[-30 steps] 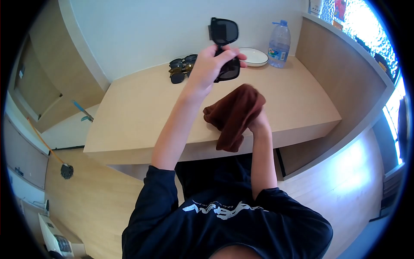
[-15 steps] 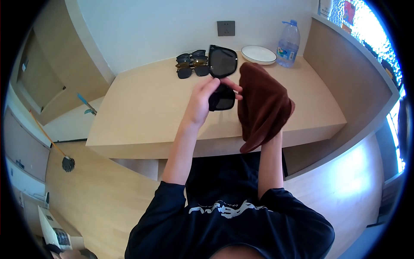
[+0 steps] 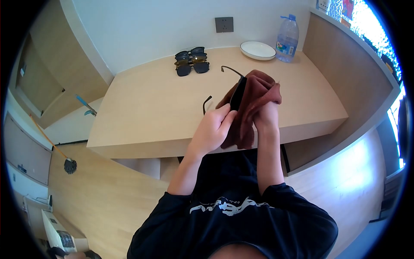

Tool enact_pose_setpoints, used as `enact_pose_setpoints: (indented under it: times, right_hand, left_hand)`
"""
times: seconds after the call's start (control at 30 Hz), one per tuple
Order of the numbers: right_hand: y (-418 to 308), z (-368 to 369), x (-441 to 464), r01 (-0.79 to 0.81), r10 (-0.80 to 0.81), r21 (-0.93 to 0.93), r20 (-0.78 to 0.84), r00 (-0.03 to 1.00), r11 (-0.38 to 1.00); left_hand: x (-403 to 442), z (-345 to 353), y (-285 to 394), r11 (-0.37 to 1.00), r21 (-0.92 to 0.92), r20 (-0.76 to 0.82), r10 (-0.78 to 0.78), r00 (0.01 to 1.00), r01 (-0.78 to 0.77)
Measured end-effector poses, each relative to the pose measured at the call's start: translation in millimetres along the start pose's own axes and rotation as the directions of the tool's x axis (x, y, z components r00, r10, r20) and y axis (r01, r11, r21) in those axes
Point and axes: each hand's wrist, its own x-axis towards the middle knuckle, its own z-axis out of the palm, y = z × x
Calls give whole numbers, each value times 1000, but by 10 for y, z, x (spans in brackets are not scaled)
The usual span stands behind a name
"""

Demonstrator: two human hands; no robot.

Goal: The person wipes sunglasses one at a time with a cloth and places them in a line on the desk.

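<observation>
Black sunglasses (image 3: 238,93) are pinched at the lower edge by my left hand (image 3: 214,128), their arms spread out to the left above the table. A brown cloth (image 3: 252,103) lies against the lenses and hides much of them. On its right side my right hand (image 3: 267,115) is wrapped into the cloth, with most of its fingers covered. Both hands are over the front part of the wooden table (image 3: 146,108). Several other pairs of sunglasses (image 3: 192,68) lie folded in a stack-like row near the wall.
A white plate (image 3: 258,50) sits at the back, beside a clear water bottle (image 3: 287,39). A socket (image 3: 224,24) is on the wall. A wooden partition (image 3: 345,60) bounds the right side. A mop (image 3: 70,165) stands on the floor at left.
The sunglasses have turned edge-on and come down against the cloth. My right hand has brought the cloth left onto the lenses, and my two hands are now close together.
</observation>
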Motion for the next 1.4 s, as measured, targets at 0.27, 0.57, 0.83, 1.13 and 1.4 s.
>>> enact_pose_setpoints:
  times: [0.27, 0.57, 0.83, 1.13, 1.4]
  right_hand:
    - [60, -120, 69, 482, -281, -611, 399, 873, 629]
    - [-10, 83, -194, 473, -335, -782, 355, 873, 405]
    - [118, -110, -5, 652, -340, -672, 558, 757, 351]
    - [215, 38, -209, 855, -130, -507, 846, 518, 109]
    - [516, -23, -141, 772, -291, -635, 732, 617, 38]
  left_hand:
    - [107, 92, 36, 991, 54, -230, 134, 964, -125]
    - [-17, -10, 32, 999, -18, -153, -31, 988, 29]
    - [124, -100, -47, 752, -634, -382, -103, 918, -179]
    - [130, 60, -62, 753, -639, -315, -73, 946, -155]
    - [161, -14, -111, 616, -783, -253, -188, 949, -87]
